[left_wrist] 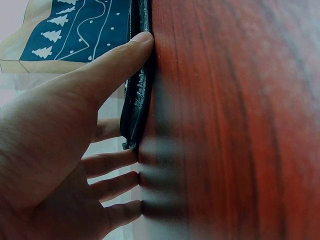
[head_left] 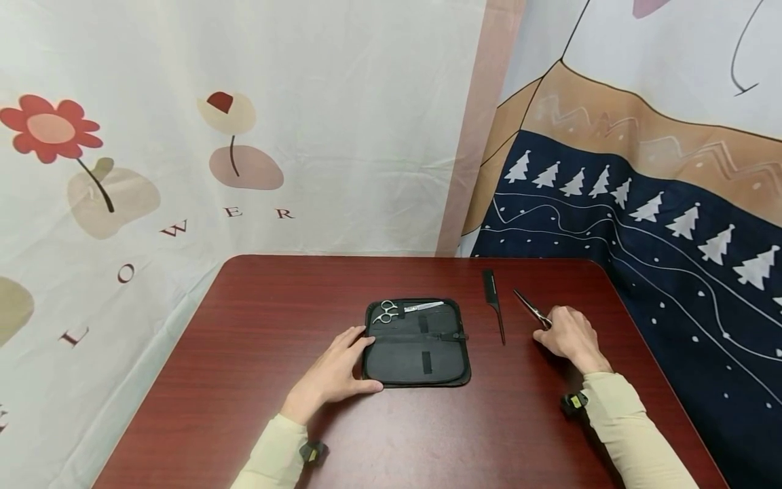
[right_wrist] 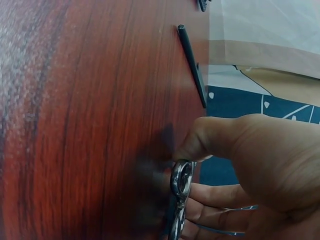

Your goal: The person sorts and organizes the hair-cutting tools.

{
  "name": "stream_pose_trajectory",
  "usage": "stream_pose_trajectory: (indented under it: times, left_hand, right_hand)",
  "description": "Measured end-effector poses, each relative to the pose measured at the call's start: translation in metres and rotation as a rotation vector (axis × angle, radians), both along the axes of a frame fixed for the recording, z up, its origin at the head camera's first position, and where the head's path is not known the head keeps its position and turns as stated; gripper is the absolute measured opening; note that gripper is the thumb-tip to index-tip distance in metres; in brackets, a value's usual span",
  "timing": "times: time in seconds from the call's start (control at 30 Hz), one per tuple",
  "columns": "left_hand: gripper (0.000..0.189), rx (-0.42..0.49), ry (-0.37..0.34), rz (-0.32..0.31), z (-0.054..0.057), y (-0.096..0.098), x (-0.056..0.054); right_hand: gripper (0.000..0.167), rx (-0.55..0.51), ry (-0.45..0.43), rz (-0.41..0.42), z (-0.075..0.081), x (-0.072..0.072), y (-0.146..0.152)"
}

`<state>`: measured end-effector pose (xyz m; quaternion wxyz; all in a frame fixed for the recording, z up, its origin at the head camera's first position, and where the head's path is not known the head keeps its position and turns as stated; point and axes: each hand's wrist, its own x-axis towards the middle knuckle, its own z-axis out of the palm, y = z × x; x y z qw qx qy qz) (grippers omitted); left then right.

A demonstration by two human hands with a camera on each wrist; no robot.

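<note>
A black zip case [head_left: 397,358] lies spread on the table, with silver scissors [head_left: 423,307] tucked across its upper part. My left hand [head_left: 332,368] rests at the case's left side, its thumb [left_wrist: 135,47] against the near edge and the other fingers spread by the corner. In the right hand [head_left: 569,334] is a second pair of scissors [head_left: 533,310], gripped near the handles, blades pointing away to the upper left. One metal finger ring [right_wrist: 181,177] shows beside the thumb in the right wrist view. The fingers partly hide the handles.
Between the case and the right hand lies a black tail comb [head_left: 491,288], its thin tail toward me. The reddish-brown table [head_left: 244,346] ends at a printed curtain [head_left: 342,136] behind, and a dark blue tree-patterned part [head_left: 672,272] hangs along the right.
</note>
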<state>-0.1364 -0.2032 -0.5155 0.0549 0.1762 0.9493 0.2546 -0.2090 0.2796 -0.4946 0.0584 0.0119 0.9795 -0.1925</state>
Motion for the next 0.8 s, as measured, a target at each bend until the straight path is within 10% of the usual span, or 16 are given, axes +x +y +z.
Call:
stream_pose_trajectory:
  times: [0.8]
  left_hand:
    - [0.095, 0.001, -0.022, 0.007, -0.0010, -0.0005, -0.0001]
  right_hand:
    - [0.032, -0.018, 0.009, -0.052, -0.0099, -0.0041, 0.0005]
